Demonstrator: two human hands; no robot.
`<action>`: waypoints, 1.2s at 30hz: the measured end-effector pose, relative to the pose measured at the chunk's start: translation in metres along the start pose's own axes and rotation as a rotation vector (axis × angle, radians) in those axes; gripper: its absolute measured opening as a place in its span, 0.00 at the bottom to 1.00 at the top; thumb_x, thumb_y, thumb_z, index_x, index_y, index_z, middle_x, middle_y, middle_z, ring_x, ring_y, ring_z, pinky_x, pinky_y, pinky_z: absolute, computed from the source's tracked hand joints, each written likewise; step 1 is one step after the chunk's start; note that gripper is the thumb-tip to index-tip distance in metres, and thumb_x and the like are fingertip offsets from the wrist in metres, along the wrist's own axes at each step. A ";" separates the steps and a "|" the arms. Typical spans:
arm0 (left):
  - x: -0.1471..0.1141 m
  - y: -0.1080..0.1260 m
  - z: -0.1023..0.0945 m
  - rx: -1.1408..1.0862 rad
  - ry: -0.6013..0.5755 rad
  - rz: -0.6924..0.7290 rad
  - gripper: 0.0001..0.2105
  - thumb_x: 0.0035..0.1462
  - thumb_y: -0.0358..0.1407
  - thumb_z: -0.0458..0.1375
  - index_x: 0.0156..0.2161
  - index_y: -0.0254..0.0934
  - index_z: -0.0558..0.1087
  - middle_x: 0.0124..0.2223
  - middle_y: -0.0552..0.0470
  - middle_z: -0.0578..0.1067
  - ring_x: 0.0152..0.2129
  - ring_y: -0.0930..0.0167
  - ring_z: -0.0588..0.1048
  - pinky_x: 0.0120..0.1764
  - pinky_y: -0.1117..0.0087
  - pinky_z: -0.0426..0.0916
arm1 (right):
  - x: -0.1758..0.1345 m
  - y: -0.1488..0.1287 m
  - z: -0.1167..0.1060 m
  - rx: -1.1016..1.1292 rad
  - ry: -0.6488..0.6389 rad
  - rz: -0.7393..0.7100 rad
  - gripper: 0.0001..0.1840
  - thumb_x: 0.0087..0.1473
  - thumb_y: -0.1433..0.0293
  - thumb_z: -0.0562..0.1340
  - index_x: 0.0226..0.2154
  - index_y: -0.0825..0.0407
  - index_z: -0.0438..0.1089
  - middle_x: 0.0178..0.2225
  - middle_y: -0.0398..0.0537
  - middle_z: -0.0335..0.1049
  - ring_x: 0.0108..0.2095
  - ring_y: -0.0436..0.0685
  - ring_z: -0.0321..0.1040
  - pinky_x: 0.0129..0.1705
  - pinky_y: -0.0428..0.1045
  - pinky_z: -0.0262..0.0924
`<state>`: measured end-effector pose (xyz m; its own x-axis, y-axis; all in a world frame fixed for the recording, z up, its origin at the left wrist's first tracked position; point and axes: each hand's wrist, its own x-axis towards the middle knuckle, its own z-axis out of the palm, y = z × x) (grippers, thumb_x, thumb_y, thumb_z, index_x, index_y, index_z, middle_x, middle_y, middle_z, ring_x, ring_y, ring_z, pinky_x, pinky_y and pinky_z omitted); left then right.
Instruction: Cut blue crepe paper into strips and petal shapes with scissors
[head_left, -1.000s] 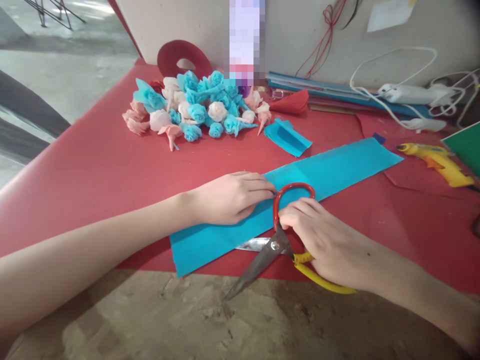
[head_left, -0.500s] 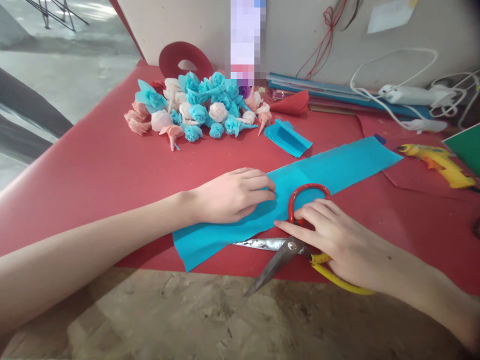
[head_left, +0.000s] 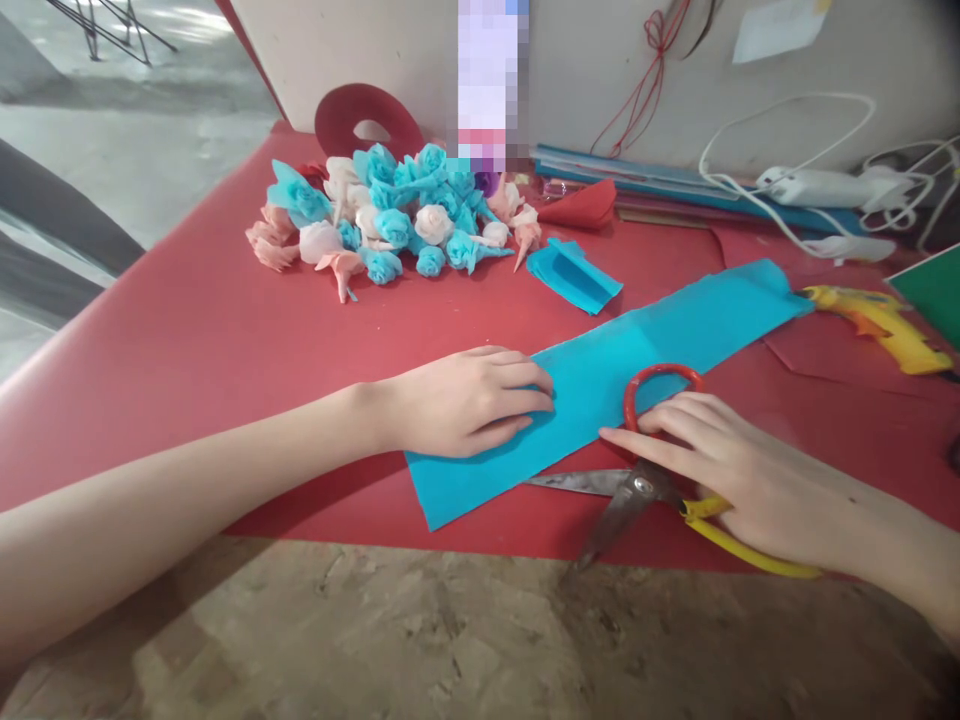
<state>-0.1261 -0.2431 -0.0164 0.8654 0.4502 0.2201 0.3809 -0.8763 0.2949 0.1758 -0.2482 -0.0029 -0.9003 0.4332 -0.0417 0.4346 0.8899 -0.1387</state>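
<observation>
A long strip of blue crepe paper [head_left: 675, 325] lies slantwise across the red tabletop. My left hand [head_left: 480, 400] rests palm down on its near left part, fingers extended and slightly curved, gripping nothing. My right hand [head_left: 724, 465] holds a pair of scissors [head_left: 626, 500] with one red and one yellow handle. Their blades are spread, pointing left, with one tip past the table's front edge. The index finger of that hand reaches to the near edge of the paper. The right thumb is mostly hidden.
Behind the strip lie a folded piece of blue paper [head_left: 576, 277] and a pile of blue, white and pink paper flowers [head_left: 397, 225]. A yellow glue gun [head_left: 889, 325] touches or nearly touches the strip's far end. A white power strip [head_left: 825, 187] with cables sits at back right.
The blue strip has slid right and away from me, its far end reaching the glue gun. My right hand and the scissors have moved right. My left hand stays nearly in place, fingers flatter.
</observation>
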 end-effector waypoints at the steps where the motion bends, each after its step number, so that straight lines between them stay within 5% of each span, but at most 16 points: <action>1: 0.000 0.000 0.001 0.003 -0.001 -0.001 0.14 0.63 0.31 0.46 0.50 0.32 0.68 0.52 0.39 0.71 0.46 0.63 0.69 0.50 0.60 0.64 | -0.001 0.000 0.000 0.005 0.000 -0.001 0.43 0.40 0.83 0.51 0.60 0.45 0.55 0.43 0.51 0.65 0.46 0.61 0.61 0.45 0.57 0.61; 14: 0.001 0.003 0.006 0.074 0.019 0.007 0.14 0.62 0.31 0.45 0.49 0.31 0.67 0.51 0.39 0.70 0.46 0.61 0.68 0.50 0.59 0.62 | -0.001 -0.004 -0.005 0.019 -0.002 -0.009 0.47 0.34 0.85 0.49 0.61 0.48 0.50 0.45 0.51 0.64 0.47 0.62 0.59 0.47 0.58 0.60; 36: 0.000 0.002 0.008 0.061 0.031 0.018 0.13 0.62 0.31 0.45 0.49 0.30 0.66 0.51 0.39 0.70 0.46 0.61 0.68 0.50 0.60 0.63 | -0.002 0.000 -0.001 -0.012 -0.009 0.001 0.45 0.38 0.85 0.50 0.61 0.49 0.49 0.46 0.53 0.63 0.47 0.63 0.58 0.46 0.58 0.60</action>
<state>-0.1223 -0.2462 -0.0232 0.8623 0.4383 0.2535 0.3851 -0.8928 0.2335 0.1779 -0.2490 -0.0019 -0.8999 0.4331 -0.0512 0.4360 0.8909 -0.1270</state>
